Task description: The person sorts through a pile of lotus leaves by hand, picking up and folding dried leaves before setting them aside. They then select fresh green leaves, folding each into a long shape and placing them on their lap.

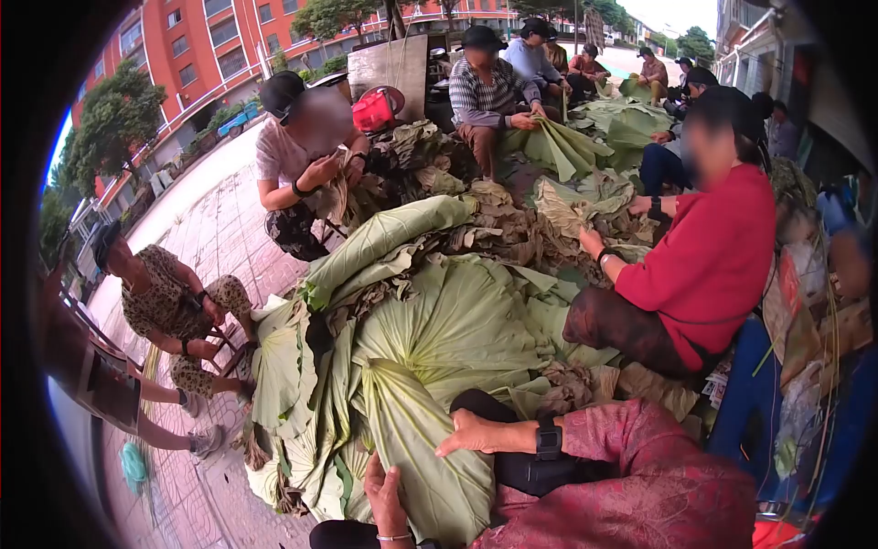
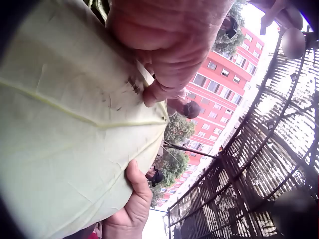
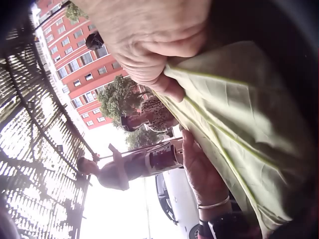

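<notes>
A large pale green lotus leaf [image 1: 425,462] with raised veins lies over the lap, its folded edge running between both hands. The left hand [image 1: 386,499], a bangle at its wrist, pinches the leaf's near left edge; in the left wrist view the thumb of this hand [image 2: 167,42] presses on the leaf [image 2: 75,144] beside a few dark specks. From the other side the right hand [image 1: 474,434] grips the leaf. In the right wrist view its thumb [image 3: 172,88] lies on top of the leaf [image 3: 234,104], and the fingers underneath are hidden.
A big heap of green lotus leaves [image 1: 448,320] spreads ahead, with brown withered leaves [image 1: 494,224] behind. Close on the right sits a person in red [image 1: 704,265]; other people sit around the heap. A green bag [image 1: 133,465] lies on the paving at left.
</notes>
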{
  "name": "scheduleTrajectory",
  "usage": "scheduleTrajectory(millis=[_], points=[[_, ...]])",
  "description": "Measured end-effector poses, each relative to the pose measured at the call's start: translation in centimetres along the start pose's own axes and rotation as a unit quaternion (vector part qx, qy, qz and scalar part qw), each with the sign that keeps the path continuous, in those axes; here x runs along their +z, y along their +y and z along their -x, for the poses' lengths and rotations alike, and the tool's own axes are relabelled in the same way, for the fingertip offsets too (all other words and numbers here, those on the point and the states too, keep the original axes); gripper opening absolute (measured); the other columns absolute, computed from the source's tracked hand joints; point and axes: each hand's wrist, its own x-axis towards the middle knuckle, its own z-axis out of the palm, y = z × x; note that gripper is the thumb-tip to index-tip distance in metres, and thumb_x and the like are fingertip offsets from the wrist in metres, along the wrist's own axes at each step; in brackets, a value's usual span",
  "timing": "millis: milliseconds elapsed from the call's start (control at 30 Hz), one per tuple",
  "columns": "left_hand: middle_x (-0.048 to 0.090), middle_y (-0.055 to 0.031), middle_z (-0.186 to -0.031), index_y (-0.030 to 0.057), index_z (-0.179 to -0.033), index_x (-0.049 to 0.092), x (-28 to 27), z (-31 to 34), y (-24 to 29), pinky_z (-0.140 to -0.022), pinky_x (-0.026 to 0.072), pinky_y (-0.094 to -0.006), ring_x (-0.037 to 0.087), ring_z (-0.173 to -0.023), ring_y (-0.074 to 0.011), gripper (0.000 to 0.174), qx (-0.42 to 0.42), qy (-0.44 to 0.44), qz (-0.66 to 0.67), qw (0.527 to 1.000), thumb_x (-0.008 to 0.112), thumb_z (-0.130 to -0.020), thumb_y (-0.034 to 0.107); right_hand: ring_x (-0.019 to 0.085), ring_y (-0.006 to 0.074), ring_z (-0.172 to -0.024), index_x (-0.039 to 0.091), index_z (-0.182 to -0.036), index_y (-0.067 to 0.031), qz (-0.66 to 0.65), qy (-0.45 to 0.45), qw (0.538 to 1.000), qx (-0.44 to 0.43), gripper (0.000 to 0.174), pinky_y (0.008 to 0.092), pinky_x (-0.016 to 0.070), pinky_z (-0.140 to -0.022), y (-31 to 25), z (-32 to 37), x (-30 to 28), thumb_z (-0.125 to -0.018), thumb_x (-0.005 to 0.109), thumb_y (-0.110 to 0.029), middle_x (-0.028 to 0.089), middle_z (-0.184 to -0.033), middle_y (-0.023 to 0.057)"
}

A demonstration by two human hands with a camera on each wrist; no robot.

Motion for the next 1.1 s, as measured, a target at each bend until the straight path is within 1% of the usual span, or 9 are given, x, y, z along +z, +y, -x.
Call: scheduleTrajectory(millis=[200, 300, 333, 400, 433, 567, 767, 1000, 1100], points=[[0.06, -0.0123, -0.103, -0.0009, -0.124, 0.043, -0.9, -1.3, -0.9, -0.075, 0.0448, -0.0274, 0.059, -0.092, -0.0186, 0.047, -0.019, 0.03, -0.039, 0.999, 0.059, -0.083, 0.016, 0.062, 0.0203, -0.076, 0.061, -0.095, 0.0062, -0.164, 0.22, 0.953, -0.126, 0.038, 0.0282, 0.0495, -0.072, -6.3, -5.9, -15.1, -0.061, 0.074, -0.003, 0.065, -0.088, 0.0122], [0.06, -0.0131, -0.104, 0.002, -0.124, 0.043, -1.3, -0.9, -1.2, -0.07, 0.0453, -0.0283, 0.061, -0.091, -0.0204, 0.049, -0.044, 0.035, -0.054, 0.997, 0.059, -0.083, 0.021, 0.057, 0.0192, -0.086, 0.053, -0.108, 0.004, -0.238, 0.329, 0.825, -0.394, 0.056, 0.0316, 0.044, -0.076, -12.9, -5.9, -29.9, -0.07, 0.073, -0.032, 0.059, -0.1, 0.0114], [0.06, -0.0131, -0.104, 0.0019, -0.124, 0.043, -1.3, -0.8, -1.5, -0.07, 0.0453, -0.0282, 0.061, -0.091, -0.0201, 0.049, -0.049, 0.037, -0.049, 0.997, 0.059, -0.083, 0.021, 0.051, 0.0208, -0.097, 0.045, -0.116, 0.0045, -0.253, 0.491, 0.772, -0.315, 0.071, 0.0348, 0.039, -0.083, -14.4, -3.4, -30.3, -0.067, 0.075, -0.037, 0.053, -0.112, 0.0141], [0.06, -0.0131, -0.103, 0.002, -0.124, 0.043, -1.0, -0.7, -1.9, -0.07, 0.0455, -0.0281, 0.061, -0.089, -0.0197, 0.049, -0.057, 0.039, -0.041, 0.997, 0.059, -0.082, 0.021, 0.045, 0.0209, -0.107, 0.04, -0.116, 0.0029, -0.226, 0.625, 0.675, -0.321, 0.074, 0.0361, 0.0358, -0.085, -12.7, -4.5, -35.7, -0.065, 0.076, -0.038, 0.049, -0.116, 0.0155], [0.061, -0.013, -0.103, 0.0019, -0.124, 0.043, -0.8, -0.7, -2.0, -0.07, 0.0456, -0.0283, 0.061, -0.089, -0.0196, 0.049, -0.065, 0.04, -0.035, 0.996, 0.06, -0.082, 0.021, 0.046, 0.0211, -0.108, 0.039, -0.116, 0.0019, -0.208, 0.6, 0.685, -0.358, 0.071, 0.0349, 0.0353, -0.085, -10.5, -5.1, -36.4, -0.066, 0.075, -0.034, 0.052, -0.114, 0.0132], [0.062, -0.0128, -0.101, 0.0008, -0.123, 0.043, -0.7, -0.5, -3.6, -0.07, 0.047, -0.0286, 0.062, -0.087, -0.0193, 0.049, -0.084, 0.023, -0.02, 0.996, 0.06, -0.082, 0.021, 0.056, 0.0175, -0.091, 0.03, -0.133, 0.0004, -0.189, 0.468, 0.834, -0.222, 0.076, 0.0275, 0.0432, -0.062, -4.0, -4.3, -26.3, -0.073, 0.07, -0.024, 0.056, -0.115, 0.0089], [0.063, -0.0124, -0.099, 0.002, -0.121, 0.045, -0.9, -0.2, -3.6, -0.069, 0.0476, -0.028, 0.063, -0.086, -0.0198, 0.044, -0.089, 0.003, -0.023, 0.996, 0.06, -0.083, 0.019, 0.061, 0.0134, -0.082, 0.05, -0.115, 0.0007, -0.158, 0.276, 0.942, -0.104, 0.045, 0.023, 0.0432, -0.062, 4.7, -3.2, -12.6, -0.077, 0.065, -0.017, 0.063, -0.099, 0.008], [0.064, -0.0114, -0.098, 0.0041, -0.118, 0.05, -2.3, 0.6, -4.4, -0.069, 0.0472, -0.0281, 0.064, -0.085, -0.0187, 0.036, -0.104, 0.021, -0.033, 0.994, 0.057, -0.085, 0.015, 0.062, 0.0172, -0.082, 0.058, -0.103, -0.0022, 0.089, 0.22, 0.935, -0.262, 0.031, 0.0298, 0.0469, -0.076, 4.2, -3.4, -4.2, -0.074, 0.065, -0.012, 0.065, -0.091, 0.0085], [0.064, -0.0117, -0.099, 0.0042, -0.119, 0.05, -2.7, 1.0, -4.9, -0.069, 0.0468, -0.028, 0.064, -0.085, -0.0189, 0.036, -0.111, 0.028, -0.028, 0.993, 0.056, -0.085, 0.015, 0.059, 0.0199, -0.083, 0.059, -0.099, -0.0073, 0.362, 0.259, 0.835, -0.323, 0.029, 0.0337, 0.042, -0.079, 3.1, -2.2, -2.3, -0.071, 0.065, -0.015, 0.064, -0.09, 0.0049]])
